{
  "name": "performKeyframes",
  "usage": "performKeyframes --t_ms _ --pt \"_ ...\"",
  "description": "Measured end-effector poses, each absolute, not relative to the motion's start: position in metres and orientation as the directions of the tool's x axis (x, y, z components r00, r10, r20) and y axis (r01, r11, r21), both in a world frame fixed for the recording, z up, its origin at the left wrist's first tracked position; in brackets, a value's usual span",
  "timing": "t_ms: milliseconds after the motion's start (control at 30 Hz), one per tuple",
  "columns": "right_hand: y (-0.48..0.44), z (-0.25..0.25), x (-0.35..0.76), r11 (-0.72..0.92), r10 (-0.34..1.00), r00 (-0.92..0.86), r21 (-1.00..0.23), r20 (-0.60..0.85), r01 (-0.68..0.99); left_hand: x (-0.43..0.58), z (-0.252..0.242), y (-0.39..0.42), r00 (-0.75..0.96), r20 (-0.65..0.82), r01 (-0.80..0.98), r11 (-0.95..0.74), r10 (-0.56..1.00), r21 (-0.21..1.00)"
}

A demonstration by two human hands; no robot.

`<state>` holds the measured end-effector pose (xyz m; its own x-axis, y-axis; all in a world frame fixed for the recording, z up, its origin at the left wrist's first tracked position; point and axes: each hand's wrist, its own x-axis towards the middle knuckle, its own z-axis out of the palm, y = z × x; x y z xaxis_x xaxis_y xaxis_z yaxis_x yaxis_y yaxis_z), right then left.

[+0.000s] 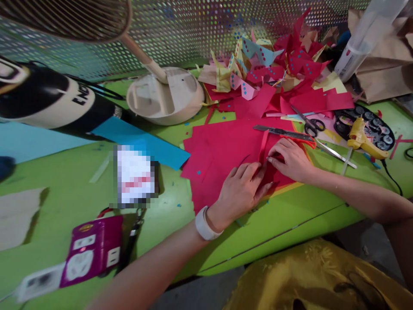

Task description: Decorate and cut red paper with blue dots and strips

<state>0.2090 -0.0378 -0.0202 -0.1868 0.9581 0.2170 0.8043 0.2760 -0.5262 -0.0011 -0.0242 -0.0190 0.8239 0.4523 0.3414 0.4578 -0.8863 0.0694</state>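
Observation:
A narrow red paper strip (263, 145) stands up over a stack of red paper sheets (222, 146). At its lower end my left hand (241, 185) has its fingers bent and closed on the strip, with the thumb lower down. Just right of it, my right hand (288, 159) pinches at the same strip with thumb and forefinger; the exact contact is partly hidden. Beyond the right hand lies a box cutter (284, 131) with an orange-red piece beside it. Scissors (309, 122) and metal tweezers (335, 153) rest to the right.
Folded and dotted paper pieces (254, 64) are heaped at the back. A yellow glue gun (364, 140) lies right. A round fan base (166, 97), black bottle (64, 99), blue paper (145, 142), blurred phone-like object (135, 176) and purple power adapter (93, 249) occupy the left side of the green table (174, 241).

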Motion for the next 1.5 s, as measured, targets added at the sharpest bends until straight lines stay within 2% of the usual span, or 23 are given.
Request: performKeyframes --t_ms 433,833,1133,1333,1500 --pt "-0.037 -0.021 0.212 0.282 0.957 -0.178 -0.598 0.229 0.750 0.000 -0.018 -0.025 0.827 0.313 0.474 -0.879 0.468 0.061" --pt "-0.032 -0.016 0.210 0.194 0.981 -0.141 -0.648 0.134 0.736 0.001 -0.020 -0.023 0.826 0.336 0.462 -0.885 0.453 0.057" --pt "-0.029 -0.016 0.210 0.185 0.982 -0.156 -0.646 0.102 0.740 0.002 -0.018 -0.021 0.845 0.312 0.449 -0.893 0.434 0.026" --pt "-0.026 -0.019 0.212 0.144 0.988 -0.142 -0.732 0.064 0.666 0.002 -0.017 -0.020 0.855 0.289 0.451 -0.893 0.431 -0.003" --pt "-0.023 -0.022 0.213 0.149 0.986 -0.155 -0.728 0.059 0.670 0.002 -0.017 -0.020 0.851 0.247 0.473 -0.881 0.464 0.026"
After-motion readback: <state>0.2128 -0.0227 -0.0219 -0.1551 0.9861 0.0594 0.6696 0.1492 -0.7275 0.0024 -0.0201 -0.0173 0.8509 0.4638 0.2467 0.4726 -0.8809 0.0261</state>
